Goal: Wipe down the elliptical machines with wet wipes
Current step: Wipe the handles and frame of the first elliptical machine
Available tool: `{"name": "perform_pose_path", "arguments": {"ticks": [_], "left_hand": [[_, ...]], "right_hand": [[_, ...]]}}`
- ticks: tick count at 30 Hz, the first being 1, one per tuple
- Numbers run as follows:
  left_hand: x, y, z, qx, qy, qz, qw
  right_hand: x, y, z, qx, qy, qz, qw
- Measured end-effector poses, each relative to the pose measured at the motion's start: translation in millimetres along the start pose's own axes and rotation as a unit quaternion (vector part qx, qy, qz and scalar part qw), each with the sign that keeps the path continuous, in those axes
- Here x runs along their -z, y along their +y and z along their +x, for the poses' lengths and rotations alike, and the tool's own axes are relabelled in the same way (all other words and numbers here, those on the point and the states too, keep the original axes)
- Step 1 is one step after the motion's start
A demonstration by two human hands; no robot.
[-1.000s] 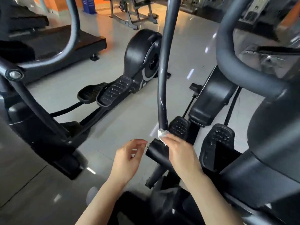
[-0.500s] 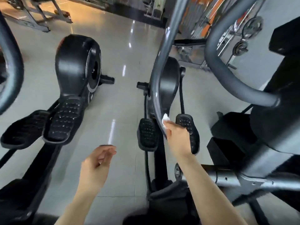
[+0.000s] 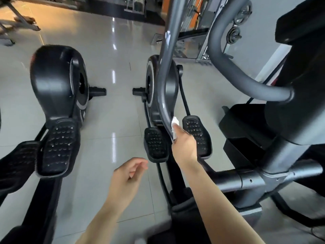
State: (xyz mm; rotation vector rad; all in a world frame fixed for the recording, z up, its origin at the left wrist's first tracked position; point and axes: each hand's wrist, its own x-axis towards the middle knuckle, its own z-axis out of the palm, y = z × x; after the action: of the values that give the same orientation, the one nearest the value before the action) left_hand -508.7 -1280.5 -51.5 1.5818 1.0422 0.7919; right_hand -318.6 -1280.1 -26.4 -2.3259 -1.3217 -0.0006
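A grey swing arm point(image 3: 164, 81) of the black elliptical machine rises from the middle of the view to the top edge. My right hand point(image 3: 184, 147) grips a white wet wipe point(image 3: 175, 124) and presses it against the lower part of that arm, between the two black pedals point(image 3: 155, 143). My left hand point(image 3: 128, 176) hangs in the air lower left of it, fingers loosely curled, holding nothing. A curved grey handlebar point(image 3: 233, 73) of the same machine sweeps across the right.
A second black elliptical point(image 3: 58, 81) with its own pedals point(image 3: 59, 147) stands to the left across a strip of glossy tiled floor point(image 3: 112, 120). The machine's grey frame and console post point(image 3: 281, 155) fill the right side. Weight plates point(image 3: 234, 35) sit at the back right.
My right hand with the wipe has slid up from the arm's bottom joint onto the lower bar. My view has swung to face along the machine. The left hand stays free.
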Motion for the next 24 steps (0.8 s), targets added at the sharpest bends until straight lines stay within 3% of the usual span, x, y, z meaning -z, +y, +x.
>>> {"name": "perform_pose_path", "arguments": {"ticks": [4,8,11,16,20,24], "left_hand": [[9,9,33,-0.021,0.04,-0.002,0.999],[6,24,69,-0.04,0.07,-0.006,0.997],[-4,39,92,-0.07,0.08,-0.005,0.994],[-21,53,122,-0.106,0.048,-0.016,0.993],[-27,64,141,-0.115,0.016,-0.08,0.99],[-17,79,159,-0.164,0.012,-0.116,0.979]], "right_hand": [[-7,-38,53,0.044,0.14,0.127,0.981],[3,-55,87,0.111,0.303,0.213,0.922],[-8,-42,78,0.127,0.293,0.201,0.926],[-31,20,27,0.169,0.272,0.045,0.946],[-32,20,30,0.158,0.255,0.107,0.948],[-12,-39,74,0.125,0.306,0.252,0.91]]}}
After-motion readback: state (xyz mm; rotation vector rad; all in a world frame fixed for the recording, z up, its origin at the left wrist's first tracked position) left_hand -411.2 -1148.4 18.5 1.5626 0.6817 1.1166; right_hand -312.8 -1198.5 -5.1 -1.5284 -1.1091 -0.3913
